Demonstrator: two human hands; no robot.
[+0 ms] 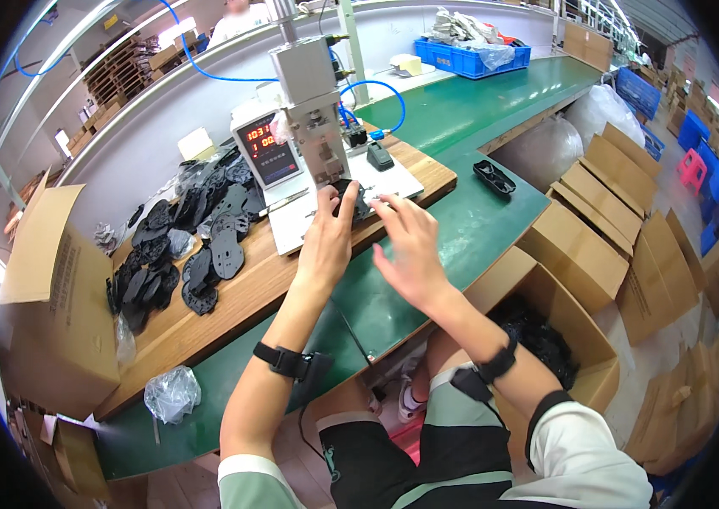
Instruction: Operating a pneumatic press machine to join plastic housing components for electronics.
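Beneath the head of a small bench press (317,127) sits a black plastic part (349,197), partly covered by my fingers. My left hand (328,233) grips this part with fingertips at its near side. My right hand (412,246) is just to the right, its fingers apart and the thumb held away; the fingertips are close to the part, and whether they touch it I cannot tell. The press stands on a white base plate (287,236), with a control box (270,148) showing red digits at its left.
Many flat black parts (225,246) lie piled on the wooden board (262,276) to the left. A black molded piece (494,178) rests on the green table at right. Cardboard boxes (62,297) flank both sides; a blue crate (470,59) stands at the back.
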